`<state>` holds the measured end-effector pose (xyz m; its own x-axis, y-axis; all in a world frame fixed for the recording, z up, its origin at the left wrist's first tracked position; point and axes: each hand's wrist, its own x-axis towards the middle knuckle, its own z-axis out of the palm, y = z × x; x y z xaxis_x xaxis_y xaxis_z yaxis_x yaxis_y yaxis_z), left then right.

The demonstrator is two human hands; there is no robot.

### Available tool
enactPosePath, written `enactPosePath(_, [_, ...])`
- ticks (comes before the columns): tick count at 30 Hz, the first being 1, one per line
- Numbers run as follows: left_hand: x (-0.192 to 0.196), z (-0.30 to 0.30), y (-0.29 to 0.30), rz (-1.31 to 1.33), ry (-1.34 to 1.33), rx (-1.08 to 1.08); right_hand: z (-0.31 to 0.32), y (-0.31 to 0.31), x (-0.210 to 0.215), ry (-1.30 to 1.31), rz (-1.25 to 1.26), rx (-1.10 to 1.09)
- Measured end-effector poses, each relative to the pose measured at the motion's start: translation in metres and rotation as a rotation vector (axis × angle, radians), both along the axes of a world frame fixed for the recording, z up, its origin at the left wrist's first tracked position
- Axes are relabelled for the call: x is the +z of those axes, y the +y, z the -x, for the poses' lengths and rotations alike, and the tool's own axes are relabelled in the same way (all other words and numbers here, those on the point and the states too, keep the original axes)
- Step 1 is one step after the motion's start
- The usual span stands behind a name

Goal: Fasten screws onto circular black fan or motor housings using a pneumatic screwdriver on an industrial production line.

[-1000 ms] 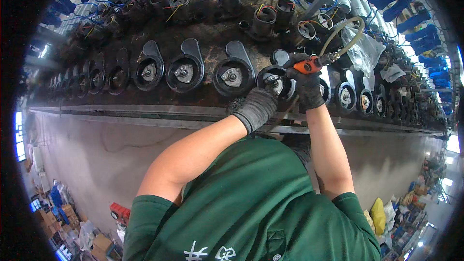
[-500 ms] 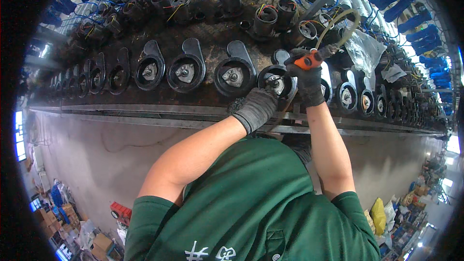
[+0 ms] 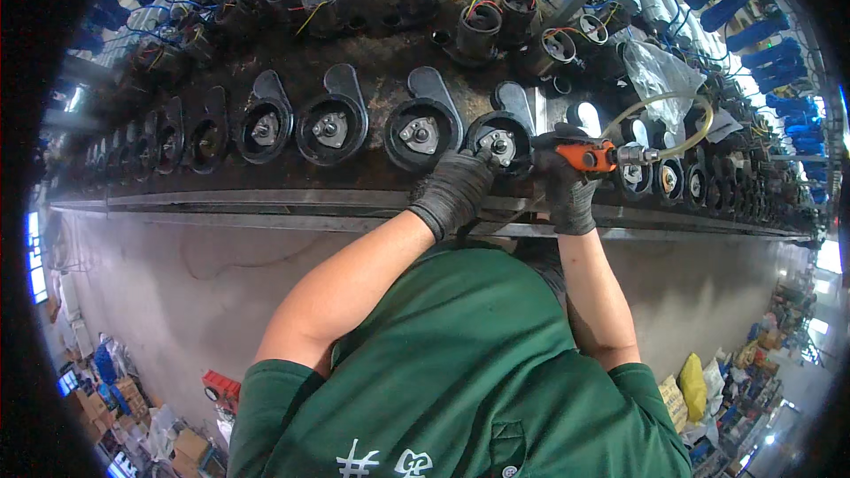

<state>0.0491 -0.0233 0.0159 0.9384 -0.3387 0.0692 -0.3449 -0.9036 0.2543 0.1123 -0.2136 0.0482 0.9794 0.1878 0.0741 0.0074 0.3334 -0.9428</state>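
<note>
head cam | fisheye, looks steeply down over green-shirted chest [image 3: 460,372] | workbench [image 3: 266,199] close ahead

— What is noted of the left hand?

— The left hand [image 3: 456,188], gloved in dark knit, is held forward with the fingers curled and the fingertips [image 3: 482,159] pressed ahead. The forearm is bare and raised from a bent elbow.

— And the right hand?

— The right hand [image 3: 567,186], likewise gloved, is closed in a fist-like grip. Its forearm is held nearly upright, close beside the left.
</note>
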Motion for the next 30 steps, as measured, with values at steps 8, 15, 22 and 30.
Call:
enactPosePath(8, [-0.009, -0.005, -0.003, 0.051, 0.019, 0.014, -0.002, 0.002, -0.018, -0.091, 0.139, -0.083])
enactPosePath(15, [-0.009, -0.005, -0.003, 0.034, -0.023, 0.036, -0.014, -0.008, -0.002, -0.142, 0.310, 0.375])
enactPosePath(22, [0.012, -0.004, -0.003, 0.036, 0.080, 0.059, -0.017, 0.001, -0.016, -0.075, 0.463, 0.398])
enactPosePath(30, [0.008, -0.005, -0.006, -0.004, 0.079, 0.077, -0.008, 0.010, -0.024, -0.160, 0.452, 0.106])
